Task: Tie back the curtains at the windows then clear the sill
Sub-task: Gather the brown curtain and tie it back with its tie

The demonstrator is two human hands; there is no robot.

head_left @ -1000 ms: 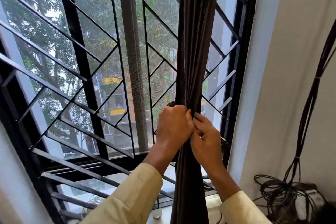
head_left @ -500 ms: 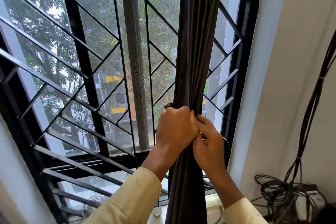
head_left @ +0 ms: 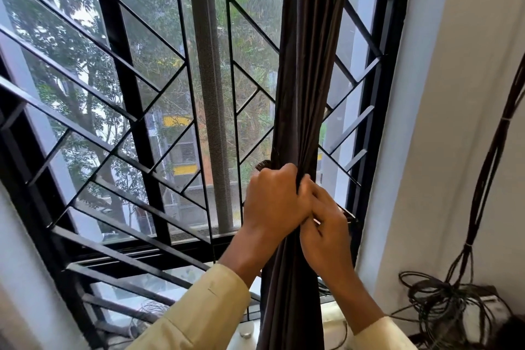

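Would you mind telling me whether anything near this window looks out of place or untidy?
Yes: a loose tangle of dark cables is heaped in the lower right corner, fed by a bundle hanging down the wall. The gathered curtain, gripped by both hands, looks undamaged.

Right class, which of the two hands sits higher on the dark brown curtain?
The left hand: its knuckles top the bunched dark brown curtain, while the right hand grips lower, toward the wall side.

A black diagonal-barred window grille (head_left: 119, 111) spans left of the hands, daylight and green trees (head_left: 71, 45) beyond it. A pale wall (head_left: 460, 122) rises right, hung with dark cables (head_left: 488, 167).
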